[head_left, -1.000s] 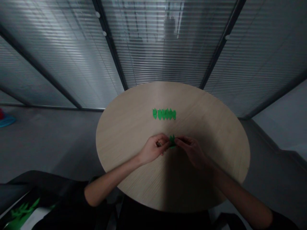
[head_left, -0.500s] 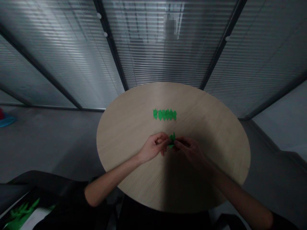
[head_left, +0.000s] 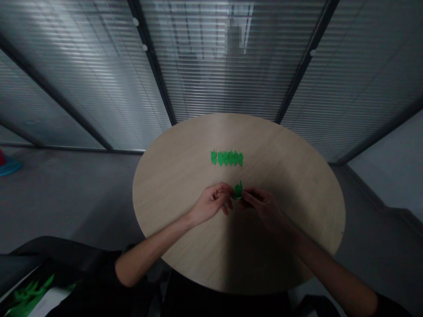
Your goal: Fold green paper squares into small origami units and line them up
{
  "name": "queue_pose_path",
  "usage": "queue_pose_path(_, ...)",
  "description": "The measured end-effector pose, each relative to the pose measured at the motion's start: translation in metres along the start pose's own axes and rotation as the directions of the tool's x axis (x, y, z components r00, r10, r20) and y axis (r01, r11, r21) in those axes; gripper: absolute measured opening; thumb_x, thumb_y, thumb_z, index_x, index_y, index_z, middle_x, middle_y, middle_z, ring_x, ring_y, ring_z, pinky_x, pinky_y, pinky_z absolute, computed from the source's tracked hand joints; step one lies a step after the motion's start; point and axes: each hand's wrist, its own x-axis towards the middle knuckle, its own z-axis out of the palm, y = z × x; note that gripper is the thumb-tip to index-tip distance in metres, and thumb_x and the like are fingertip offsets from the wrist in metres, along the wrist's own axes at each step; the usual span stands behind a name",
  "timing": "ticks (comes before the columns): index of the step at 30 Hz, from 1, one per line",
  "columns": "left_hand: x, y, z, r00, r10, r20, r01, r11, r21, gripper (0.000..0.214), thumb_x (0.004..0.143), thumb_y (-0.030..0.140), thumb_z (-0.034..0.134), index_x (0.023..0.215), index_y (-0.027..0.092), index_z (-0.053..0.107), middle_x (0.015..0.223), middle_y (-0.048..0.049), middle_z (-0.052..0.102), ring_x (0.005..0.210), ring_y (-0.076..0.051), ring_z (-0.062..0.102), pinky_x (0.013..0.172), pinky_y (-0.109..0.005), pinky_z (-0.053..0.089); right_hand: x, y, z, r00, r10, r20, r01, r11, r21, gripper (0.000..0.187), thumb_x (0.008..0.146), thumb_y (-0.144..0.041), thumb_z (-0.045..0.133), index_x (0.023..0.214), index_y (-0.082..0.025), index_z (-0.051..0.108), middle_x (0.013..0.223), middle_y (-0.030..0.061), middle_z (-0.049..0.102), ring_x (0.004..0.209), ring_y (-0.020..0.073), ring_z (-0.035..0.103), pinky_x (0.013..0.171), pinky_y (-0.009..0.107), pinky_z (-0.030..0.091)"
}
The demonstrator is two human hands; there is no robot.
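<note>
A small bright green leaf-shaped piece [head_left: 238,189] is held a little in front of the table's middle, between my two hands. From its left side, my left hand [head_left: 211,202] pinches it with thumb and fingertips. The fingers of my right hand [head_left: 262,206] are closed on its right edge. Its pointed tip stands up above the fingers, and its lower edges are partly hidden. Beyond the hands, several similar green pieces [head_left: 226,158] lie side by side in a short row, with a narrow gap after the leftmost one.
The round wooden table [head_left: 175,176] stands by glass partitions with blinds [head_left: 228,88]. At lower left a dark bag or box [head_left: 20,268] contains more green pieces [head_left: 33,293] and something white [head_left: 49,301]. A blue and red object [head_left: 9,166] is on the floor at far left.
The green piece has turned slightly between my fingers, and more of its face now shows. My hands have barely shifted. The row of pieces is unchanged.
</note>
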Motion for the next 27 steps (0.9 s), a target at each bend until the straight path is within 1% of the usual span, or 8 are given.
queue_pose_path(4,-0.0022,0.0016,-0.0005,1.000,-0.010,0.017,0.010,1.000,0.000,0.027,0.095,0.039,0.069,0.104,0.014,0.063,0.072,-0.0006,0.067,0.064,-0.013,0.069,0.054,-0.023,0.058,0.0010,0.0029,-0.0003,1.000,0.005,-0.003,-0.005,1.000,0.009,0.035,0.083,-0.054,0.081,0.091,-0.020,0.078,0.080,0.0044,0.075,0.073,0.0192,0.071,0.073,0.036,0.060)
queue_pose_path(8,-0.0016,-0.0008,-0.0005,1.000,-0.006,0.004,0.006,1.000,0.014,0.034,0.095,0.044,0.071,0.105,0.013,0.063,0.071,-0.0007,0.068,0.062,-0.013,0.068,0.054,-0.022,0.057,0.0018,0.0066,-0.0002,1.000,-0.016,-0.002,0.016,1.000,0.005,0.037,0.083,-0.055,0.081,0.092,-0.020,0.078,0.081,0.0046,0.075,0.072,0.0190,0.071,0.072,0.036,0.061)
queue_pose_path(11,-0.0003,-0.0031,-0.0004,1.000,-0.013,-0.006,0.013,1.000,0.022,0.039,0.091,0.048,0.076,0.102,0.013,0.064,0.069,-0.0007,0.068,0.061,-0.012,0.067,0.054,-0.022,0.057,0.0011,0.0058,0.0002,1.000,-0.019,-0.004,0.019,0.999,-0.033,0.036,0.084,-0.054,0.079,0.092,-0.019,0.078,0.081,0.0050,0.076,0.073,0.0197,0.072,0.072,0.035,0.061)
queue_pose_path(14,0.0005,-0.0037,-0.0004,0.999,-0.032,-0.011,0.032,0.999,0.014,0.040,0.088,0.049,0.080,0.099,0.013,0.064,0.067,0.0001,0.068,0.059,-0.012,0.067,0.054,-0.023,0.057,0.0001,0.0036,0.0011,1.000,-0.009,-0.007,0.009,0.999,-0.039,0.035,0.084,-0.054,0.079,0.090,-0.019,0.079,0.082,0.0055,0.077,0.074,0.0197,0.073,0.073,0.035,0.062)
queue_pose_path(19,0.0006,-0.0026,0.0001,0.999,-0.049,-0.018,0.050,0.999,0.011,0.040,0.088,0.049,0.080,0.098,0.013,0.066,0.067,0.0002,0.068,0.057,-0.012,0.066,0.054,-0.023,0.057,0.0013,0.0056,0.0020,1.000,-0.019,-0.012,0.018,1.000,-0.020,0.036,0.082,-0.056,0.081,0.088,-0.020,0.079,0.077,0.0044,0.077,0.070,0.0191,0.073,0.071,0.035,0.062)
queue_pose_path(27,0.0021,-0.0047,-0.0025,0.999,-0.033,-0.035,0.034,0.999,0.043,0.039,0.088,0.050,0.078,0.093,0.015,0.063,0.066,0.0004,0.067,0.056,-0.011,0.064,0.054,-0.023,0.055,0.0013,0.0066,0.0012,1.000,-0.024,-0.015,0.024,0.999,-0.043,0.036,0.084,-0.054,0.079,0.092,-0.019,0.077,0.080,0.0048,0.076,0.072,0.0191,0.072,0.072,0.035,0.061)
